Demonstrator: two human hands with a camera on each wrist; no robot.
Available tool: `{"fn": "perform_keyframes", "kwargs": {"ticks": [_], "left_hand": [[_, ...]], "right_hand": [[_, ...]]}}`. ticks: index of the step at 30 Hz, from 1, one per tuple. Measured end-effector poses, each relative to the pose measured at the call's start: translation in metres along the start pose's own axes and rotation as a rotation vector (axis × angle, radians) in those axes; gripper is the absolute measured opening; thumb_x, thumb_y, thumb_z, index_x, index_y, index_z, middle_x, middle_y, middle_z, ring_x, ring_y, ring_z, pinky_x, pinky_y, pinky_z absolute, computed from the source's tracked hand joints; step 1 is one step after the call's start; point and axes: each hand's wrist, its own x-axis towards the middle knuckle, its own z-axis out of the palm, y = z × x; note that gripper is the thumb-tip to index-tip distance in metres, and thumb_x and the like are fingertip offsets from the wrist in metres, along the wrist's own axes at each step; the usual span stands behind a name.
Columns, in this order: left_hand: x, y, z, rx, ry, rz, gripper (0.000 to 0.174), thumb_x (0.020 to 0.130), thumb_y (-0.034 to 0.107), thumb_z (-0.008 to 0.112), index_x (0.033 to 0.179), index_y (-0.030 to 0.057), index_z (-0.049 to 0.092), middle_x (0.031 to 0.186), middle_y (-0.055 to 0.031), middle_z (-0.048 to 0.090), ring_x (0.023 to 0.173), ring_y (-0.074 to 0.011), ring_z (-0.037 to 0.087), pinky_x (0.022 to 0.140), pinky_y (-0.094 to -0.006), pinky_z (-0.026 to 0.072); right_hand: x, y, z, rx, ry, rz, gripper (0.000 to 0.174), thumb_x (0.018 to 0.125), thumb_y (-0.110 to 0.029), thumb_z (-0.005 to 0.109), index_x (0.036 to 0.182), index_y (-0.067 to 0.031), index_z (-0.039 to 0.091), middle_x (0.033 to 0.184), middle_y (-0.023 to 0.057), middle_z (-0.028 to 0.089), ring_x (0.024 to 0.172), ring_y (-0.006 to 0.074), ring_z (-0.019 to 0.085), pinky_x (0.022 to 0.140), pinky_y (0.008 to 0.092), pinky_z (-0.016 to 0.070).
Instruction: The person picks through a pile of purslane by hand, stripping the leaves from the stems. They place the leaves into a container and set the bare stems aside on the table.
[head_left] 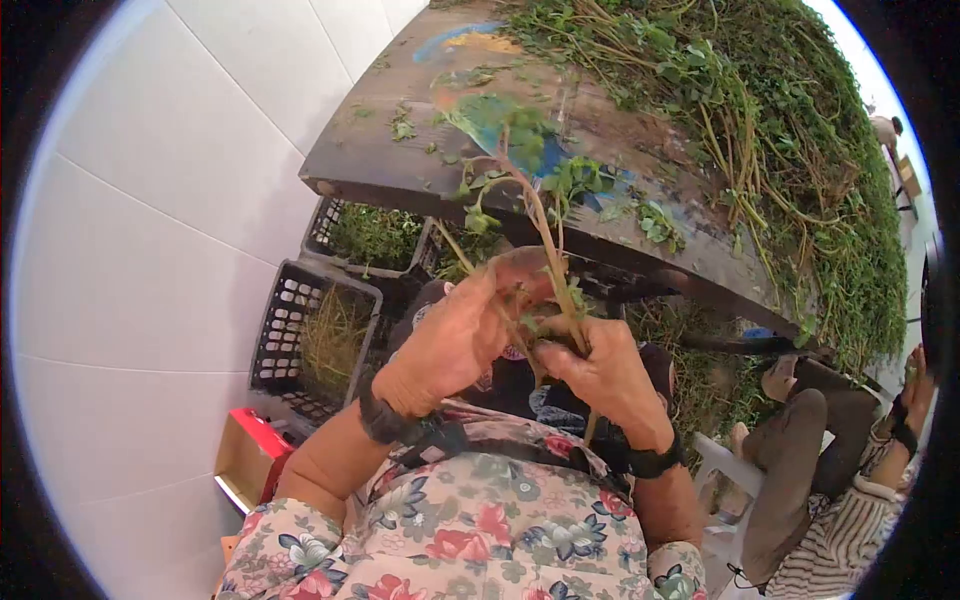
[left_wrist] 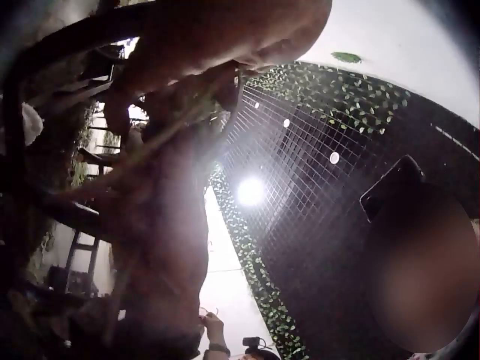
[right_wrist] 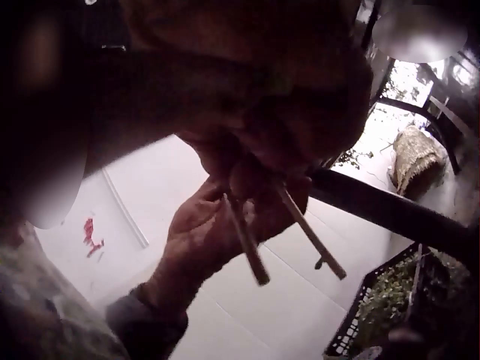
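Observation:
Leafy plant stems (head_left: 540, 215) stand up between the two hands in the head view, over the lap and in front of the table edge. My right hand (head_left: 610, 375) grips them low, thumb and fingers pinched round the stalks. The left hand (head_left: 450, 345) is curled about the stems from the other side, its fingers partly hidden behind them; a thinner stalk (head_left: 455, 245) pokes out above it. In the right wrist view, two bare stem ends (right_wrist: 246, 241) stick out below the hands. The left wrist view is dark, with a blurred stem crossing the hand.
A table (head_left: 390, 140) bears a big heap of green plants (head_left: 740, 120) and scattered leaves. Black crates (head_left: 265, 345) with plant bits stand at the left below it. A red-edged box (head_left: 250, 455) lies by the wall. Another person (head_left: 850, 500) sits at the right.

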Motion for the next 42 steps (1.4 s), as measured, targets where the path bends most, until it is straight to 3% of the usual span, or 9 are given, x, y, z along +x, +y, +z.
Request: {"fn": "perform_keyframes", "kwargs": {"ticks": [5, 11, 20, 23, 27, 30, 35, 39, 42], "left_hand": [[0.004, 0.007, -0.001, -0.063, -0.101, 0.008, 0.044, 0.095, 0.030, 0.038, 0.132, 0.0062, 0.034, 0.127, -0.0100, 0.046, 0.114, -0.0225, 0.047, 0.091, -0.0377, 0.0433], [-0.004, -0.004, 0.005, 0.524, -0.054, 0.063, 0.054, 0.088, 0.016, 0.055, 0.133, 0.0025, 0.028, 0.102, -0.0051, 0.056, 0.078, -0.0114, 0.055, 0.069, -0.0253, 0.0464], [-0.003, 0.006, -0.001, 0.939, 0.111, -0.047, 0.019, 0.078, 0.012, 0.061, 0.092, -0.0014, 0.058, 0.073, -0.0004, 0.057, 0.063, -0.0057, 0.049, 0.055, -0.0210, 0.0406], [-0.002, 0.012, 0.005, 1.167, 0.054, 0.027, 0.014, 0.076, 0.009, 0.059, 0.086, 0.0004, 0.059, 0.067, 0.0015, 0.053, 0.059, -0.0055, 0.044, 0.050, -0.0213, 0.0353], [-0.008, 0.020, 0.008, 1.057, 0.000, -0.101, 0.013, 0.080, 0.007, 0.057, 0.091, 0.0008, 0.060, 0.073, -0.0003, 0.055, 0.064, -0.0065, 0.049, 0.055, -0.0223, 0.0410], [-0.014, 0.027, -0.002, 0.843, -0.120, -0.260, 0.013, 0.080, 0.007, 0.058, 0.092, 0.0018, 0.061, 0.072, -0.0005, 0.055, 0.064, -0.0059, 0.050, 0.056, -0.0223, 0.0421], [-0.009, 0.018, -0.003, 0.711, -0.152, -0.008, 0.021, 0.087, 0.009, 0.049, 0.104, -0.0024, 0.054, 0.070, -0.0033, 0.055, 0.063, -0.0083, 0.052, 0.057, -0.0222, 0.0430], [-0.010, 0.024, 0.004, 0.638, -0.043, -0.059, 0.020, 0.083, 0.005, 0.050, 0.099, -0.0050, 0.056, 0.073, -0.0062, 0.054, 0.062, -0.0119, 0.050, 0.056, -0.0241, 0.0396], [-0.011, 0.029, 0.006, 0.693, -0.020, -0.067, 0.020, 0.082, 0.003, 0.049, 0.100, -0.0049, 0.056, 0.072, -0.0064, 0.054, 0.062, -0.0122, 0.050, 0.056, -0.0239, 0.0395]], "right_hand": [[0.001, 0.010, 0.000, 0.141, 0.064, 0.002, 0.021, 0.079, -0.012, 0.058, 0.097, -0.0019, 0.060, 0.069, 0.0116, 0.060, 0.058, 0.0127, 0.052, 0.055, 0.0286, 0.0431], [0.003, 0.010, 0.008, 0.191, 0.215, -0.073, 0.017, 0.078, -0.010, 0.058, 0.092, -0.0001, 0.058, 0.068, 0.0142, 0.057, 0.059, 0.0161, 0.054, 0.054, 0.0304, 0.0427], [0.009, 0.013, 0.003, -0.219, 0.194, -0.347, 0.019, 0.072, -0.010, 0.059, 0.089, -0.0016, 0.055, 0.076, 0.0189, 0.058, 0.066, 0.0355, 0.057, 0.056, 0.0389, 0.0450], [0.008, 0.017, 0.007, -0.289, 0.127, -0.392, 0.018, 0.069, -0.009, 0.059, 0.085, -0.0034, 0.052, 0.078, 0.0188, 0.058, 0.070, 0.0369, 0.057, 0.059, 0.0427, 0.0467], [0.004, 0.016, 0.007, -0.232, 0.110, -0.367, 0.018, 0.071, -0.008, 0.058, 0.086, -0.0027, 0.050, 0.073, 0.0195, 0.058, 0.068, 0.0377, 0.057, 0.058, 0.0433, 0.0461], [0.003, 0.010, -0.005, -0.127, 0.098, -0.312, 0.019, 0.072, -0.007, 0.057, 0.089, -0.0024, 0.051, 0.069, 0.0188, 0.058, 0.064, 0.0376, 0.057, 0.056, 0.0412, 0.0456], [-0.013, -0.011, -0.038, -0.003, 0.386, -0.194, 0.018, 0.075, -0.010, 0.058, 0.090, -0.0019, 0.053, 0.063, 0.0133, 0.057, 0.056, 0.0285, 0.058, 0.052, 0.0345, 0.0443], [-0.020, -0.014, -0.069, -0.105, 0.658, -0.098, 0.014, 0.080, -0.007, 0.052, 0.090, 0.0030, 0.055, 0.068, 0.0066, 0.060, 0.060, 0.0114, 0.059, 0.055, 0.0264, 0.0468], [-0.017, -0.019, -0.087, -0.150, 0.728, -0.121, 0.014, 0.081, -0.007, 0.051, 0.090, 0.0031, 0.055, 0.071, 0.0057, 0.059, 0.060, 0.0115, 0.058, 0.058, 0.0254, 0.0466]]}}
